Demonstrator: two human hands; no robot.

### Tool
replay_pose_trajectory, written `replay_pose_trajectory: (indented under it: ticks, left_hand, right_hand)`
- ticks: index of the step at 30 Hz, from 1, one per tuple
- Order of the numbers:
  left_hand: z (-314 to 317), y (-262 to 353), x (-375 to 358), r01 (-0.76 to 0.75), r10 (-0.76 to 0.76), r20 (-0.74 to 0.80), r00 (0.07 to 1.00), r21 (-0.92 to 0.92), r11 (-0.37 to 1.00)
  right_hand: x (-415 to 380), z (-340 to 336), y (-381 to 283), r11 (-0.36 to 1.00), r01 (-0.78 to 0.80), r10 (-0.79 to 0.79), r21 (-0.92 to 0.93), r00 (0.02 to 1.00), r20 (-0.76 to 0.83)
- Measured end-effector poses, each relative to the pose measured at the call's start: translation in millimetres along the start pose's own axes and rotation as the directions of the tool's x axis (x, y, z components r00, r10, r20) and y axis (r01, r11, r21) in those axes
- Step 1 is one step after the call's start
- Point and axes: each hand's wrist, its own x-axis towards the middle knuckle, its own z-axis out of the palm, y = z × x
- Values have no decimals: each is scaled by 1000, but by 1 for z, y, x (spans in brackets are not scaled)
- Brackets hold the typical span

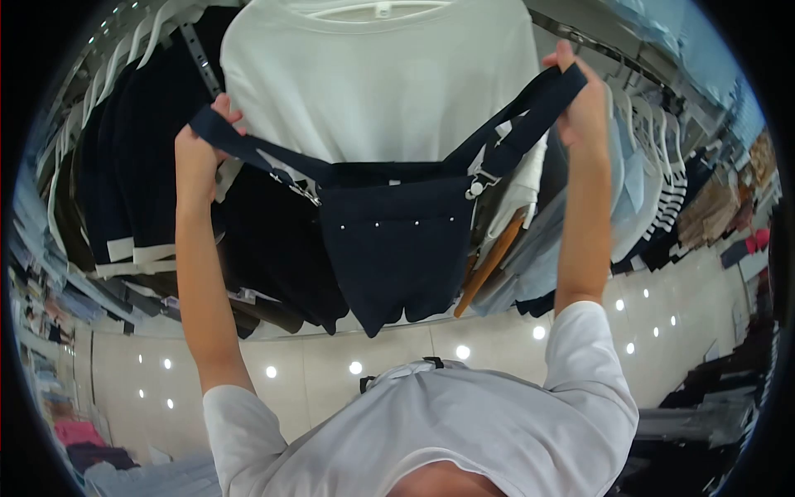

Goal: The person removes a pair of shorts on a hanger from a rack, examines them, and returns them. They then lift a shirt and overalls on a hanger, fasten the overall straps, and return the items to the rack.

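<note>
Navy cloth hangs between my two raised hands: a pair of dungaree shorts (397,240), held up by the straps in front of a white top (373,74) on a hanger. My left hand (197,153) is closed around the end of one strap, and my right hand (580,112) is closed around the other, pulled higher and wider. The bib and legs dangle free below, just in front of the rail of dark garments (141,166) and the pale blue shirts (638,182) to the side. As I judge it, the risk is a metal buckle (475,190) snagging the white top, or a strap slipping if my grip loosens and the shorts dropping to the glossy floor (331,364).
</note>
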Motion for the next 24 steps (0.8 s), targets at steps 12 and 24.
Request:
replay_pose_trajectory:
  ticks: [12, 24]
  left_hand:
    - [38, -136, -77, 9, -9, -1, 1000, -239, 971]
    - [82, -176, -126, 230, -176, 271, 947, -183, 956]
  right_hand:
    - [-114, 18, 92, 916, -388, 396, 107, 916, -67]
    - [-144, 21, 138, 675, -682, 738, -282, 629, 245]
